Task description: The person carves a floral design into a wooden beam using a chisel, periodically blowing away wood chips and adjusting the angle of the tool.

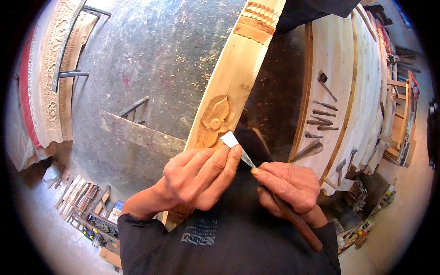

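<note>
A wood chisel with a wide, bright flat blade and a long brown handle slants across in front of me. My right hand is closed round its handle, thumb and fingertips near the metal neck. The fingers of my left hand are curled, their tips pressing against the blade. The blade's edge meets the lower right part of a carved flower in relief on a long pale wooden beam. Under my left hand the beam's near part is hidden. Toward its far end is a band of carved rounded notches.
To the right, a pale plank bench holds several chisels and a mallet. Carved boards lean at the far left. Wood chips lie scattered on the grey floor. A metal trestle leg stands left of the beam.
</note>
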